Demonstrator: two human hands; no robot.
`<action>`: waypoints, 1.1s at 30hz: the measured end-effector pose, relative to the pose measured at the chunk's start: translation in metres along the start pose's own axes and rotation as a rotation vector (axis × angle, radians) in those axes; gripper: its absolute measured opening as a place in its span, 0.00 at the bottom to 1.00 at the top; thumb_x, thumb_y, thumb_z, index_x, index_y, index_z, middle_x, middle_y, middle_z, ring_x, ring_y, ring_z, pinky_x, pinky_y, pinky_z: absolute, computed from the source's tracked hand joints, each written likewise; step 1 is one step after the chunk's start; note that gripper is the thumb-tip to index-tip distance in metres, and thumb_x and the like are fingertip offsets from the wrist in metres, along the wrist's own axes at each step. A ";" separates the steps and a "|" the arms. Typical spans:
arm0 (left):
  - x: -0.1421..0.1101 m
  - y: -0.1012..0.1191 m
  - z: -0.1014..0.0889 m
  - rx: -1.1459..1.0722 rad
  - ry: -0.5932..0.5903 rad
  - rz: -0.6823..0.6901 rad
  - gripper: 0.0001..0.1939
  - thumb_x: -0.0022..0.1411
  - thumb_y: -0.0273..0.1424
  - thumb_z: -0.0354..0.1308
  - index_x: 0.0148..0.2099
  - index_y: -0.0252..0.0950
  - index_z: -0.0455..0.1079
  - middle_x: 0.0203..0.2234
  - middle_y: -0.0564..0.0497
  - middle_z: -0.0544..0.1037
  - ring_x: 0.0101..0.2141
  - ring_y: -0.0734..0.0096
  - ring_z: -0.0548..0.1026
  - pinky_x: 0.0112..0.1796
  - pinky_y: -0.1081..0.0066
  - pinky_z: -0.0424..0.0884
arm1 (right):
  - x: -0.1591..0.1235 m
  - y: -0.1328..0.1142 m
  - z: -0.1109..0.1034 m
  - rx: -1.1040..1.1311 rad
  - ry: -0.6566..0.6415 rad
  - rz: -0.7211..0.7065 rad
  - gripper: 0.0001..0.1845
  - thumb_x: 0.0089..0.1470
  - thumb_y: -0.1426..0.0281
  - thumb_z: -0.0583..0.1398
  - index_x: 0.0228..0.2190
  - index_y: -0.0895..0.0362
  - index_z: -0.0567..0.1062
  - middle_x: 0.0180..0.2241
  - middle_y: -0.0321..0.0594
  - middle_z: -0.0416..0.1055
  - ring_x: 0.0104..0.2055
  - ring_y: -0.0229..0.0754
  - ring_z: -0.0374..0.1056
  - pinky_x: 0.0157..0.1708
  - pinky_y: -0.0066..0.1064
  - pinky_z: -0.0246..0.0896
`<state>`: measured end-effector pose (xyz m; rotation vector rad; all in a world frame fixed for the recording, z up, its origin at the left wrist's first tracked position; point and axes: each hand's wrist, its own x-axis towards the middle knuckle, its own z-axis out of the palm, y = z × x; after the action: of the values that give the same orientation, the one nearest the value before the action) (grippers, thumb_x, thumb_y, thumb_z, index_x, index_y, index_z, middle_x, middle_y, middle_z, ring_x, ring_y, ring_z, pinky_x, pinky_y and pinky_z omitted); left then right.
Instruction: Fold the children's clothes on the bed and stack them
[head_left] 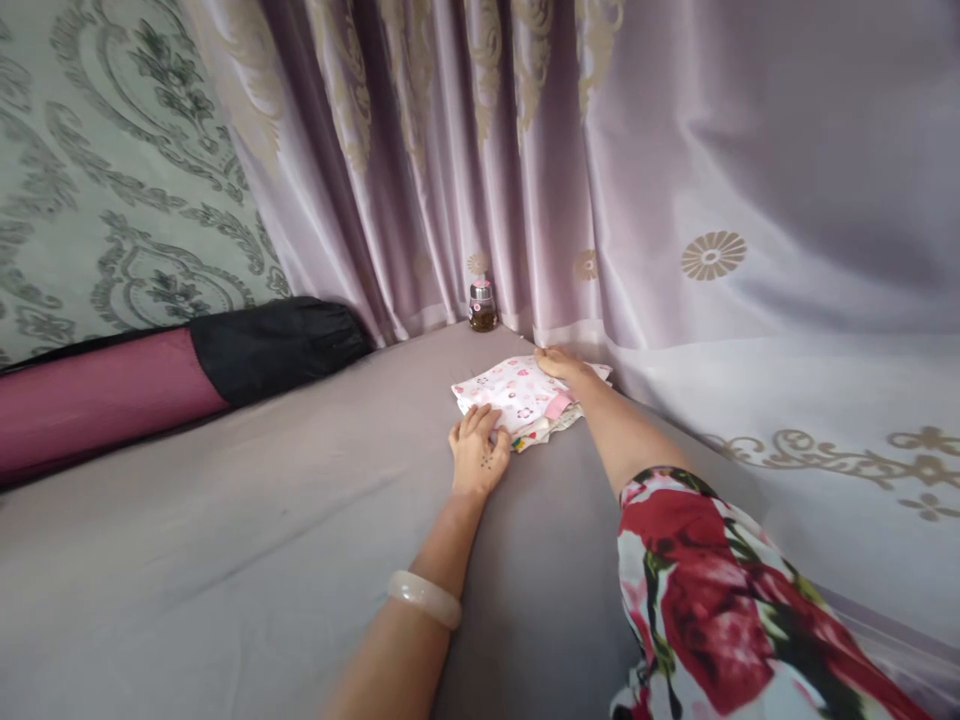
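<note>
A small pile of folded cloths [517,385] lies on the grey bed sheet, its top piece white with pink flowers and a pink patch at the near right. Other patterned layers stick out beneath it. My left hand [477,450] rests at the near left edge of the pile, fingers stretched onto the cloth and thumb apart. At the far right edge, my right hand [559,363] lies flat on the cloth, its fingertips partly hard to make out. Neither hand visibly grips a layer.
A small dark glass jar [483,308] with a silver and pink lid stands in the corner by the lilac curtain [495,180]. Along the left wall lies a long maroon and black bag [187,365]. The grey sheet [225,560] covers the bed.
</note>
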<state>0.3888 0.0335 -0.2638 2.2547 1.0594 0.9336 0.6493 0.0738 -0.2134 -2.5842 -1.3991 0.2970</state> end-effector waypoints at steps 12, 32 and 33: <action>-0.001 0.001 -0.004 -0.054 0.030 -0.023 0.15 0.62 0.30 0.51 0.49 0.40 0.73 0.55 0.48 0.73 0.60 0.61 0.64 0.60 0.53 0.54 | -0.049 -0.055 0.004 -0.102 0.043 -0.269 0.28 0.65 0.57 0.39 0.58 0.51 0.65 0.64 0.42 0.56 0.66 0.52 0.47 0.62 0.55 0.39; -0.024 -0.063 -0.071 0.097 -0.020 -0.141 0.21 0.59 0.23 0.49 0.55 0.31 0.66 0.50 0.40 0.74 0.53 0.61 0.71 0.55 0.64 0.65 | -0.078 -0.061 0.039 -0.112 0.304 -0.288 0.24 0.65 0.64 0.42 0.50 0.54 0.73 0.59 0.42 0.64 0.61 0.47 0.56 0.60 0.42 0.46; -0.029 -0.074 -0.083 0.157 -0.024 -0.135 0.21 0.59 0.23 0.49 0.55 0.31 0.66 0.51 0.39 0.74 0.54 0.61 0.70 0.56 0.64 0.64 | -0.077 -0.063 0.038 -0.116 0.272 -0.274 0.24 0.64 0.63 0.43 0.51 0.54 0.72 0.60 0.42 0.63 0.61 0.48 0.55 0.60 0.44 0.46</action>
<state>0.2781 0.0642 -0.2687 2.2786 1.2970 0.7897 0.5478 0.0457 -0.2269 -2.3625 -1.6772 -0.1738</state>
